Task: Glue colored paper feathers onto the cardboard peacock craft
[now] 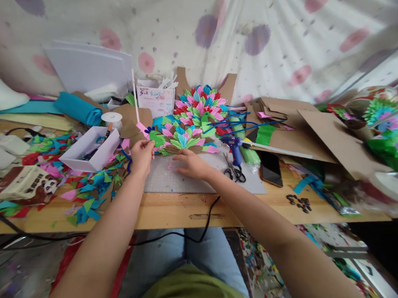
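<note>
A layered craft of crepe-paper petals [184, 140] in pink, green, blue and brown lies on a grey mat [174, 180] in front of me. At its left end, my left hand [143, 158] pinches the edge of a green paper piece [157, 138] between thumb and fingers. My right hand [192, 164] rests at the craft's lower brown edge, with its fingers stretched out and apart. Behind stands a second, taller petal craft [201, 104] with red, pink, green and blue petals, on cardboard.
Right of my hands are a blue glue gun [233, 147], black-handled scissors [234, 171] and a phone [271, 169]. To the left stand a white box [92, 163] of tools and scattered paper scraps [89, 197]. Cardboard sheets [341, 139] lie at right. A black cable [207, 221] hangs over the front edge.
</note>
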`<state>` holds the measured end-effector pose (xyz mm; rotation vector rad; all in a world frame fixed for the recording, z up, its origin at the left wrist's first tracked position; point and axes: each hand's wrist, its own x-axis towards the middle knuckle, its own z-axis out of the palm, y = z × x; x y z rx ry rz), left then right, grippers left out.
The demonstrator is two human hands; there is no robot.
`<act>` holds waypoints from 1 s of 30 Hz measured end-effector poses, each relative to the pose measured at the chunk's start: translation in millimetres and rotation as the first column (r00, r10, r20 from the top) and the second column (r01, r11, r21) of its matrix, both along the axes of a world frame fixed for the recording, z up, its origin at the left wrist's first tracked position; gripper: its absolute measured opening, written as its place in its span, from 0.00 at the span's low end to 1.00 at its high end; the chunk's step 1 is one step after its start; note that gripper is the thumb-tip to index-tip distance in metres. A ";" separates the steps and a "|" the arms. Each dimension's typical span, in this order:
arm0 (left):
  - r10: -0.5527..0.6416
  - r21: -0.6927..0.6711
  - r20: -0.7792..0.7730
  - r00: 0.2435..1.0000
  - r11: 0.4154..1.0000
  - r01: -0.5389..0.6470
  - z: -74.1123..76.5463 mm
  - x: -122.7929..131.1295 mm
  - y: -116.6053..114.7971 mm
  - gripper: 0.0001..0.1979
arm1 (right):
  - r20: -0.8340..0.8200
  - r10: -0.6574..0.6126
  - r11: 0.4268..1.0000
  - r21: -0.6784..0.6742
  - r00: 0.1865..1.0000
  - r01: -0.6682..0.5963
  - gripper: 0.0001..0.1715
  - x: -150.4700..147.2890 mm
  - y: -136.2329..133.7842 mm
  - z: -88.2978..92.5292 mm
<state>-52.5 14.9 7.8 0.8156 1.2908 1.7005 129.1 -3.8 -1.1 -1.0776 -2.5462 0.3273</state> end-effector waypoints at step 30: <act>-0.240 -0.104 -0.039 0.970 0.966 0.235 -5.4 12.1 -9.5 0.07 | -0.120 -0.219 0.975 0.005 0.968 0.221 0.08 -21.1 6.1 46.6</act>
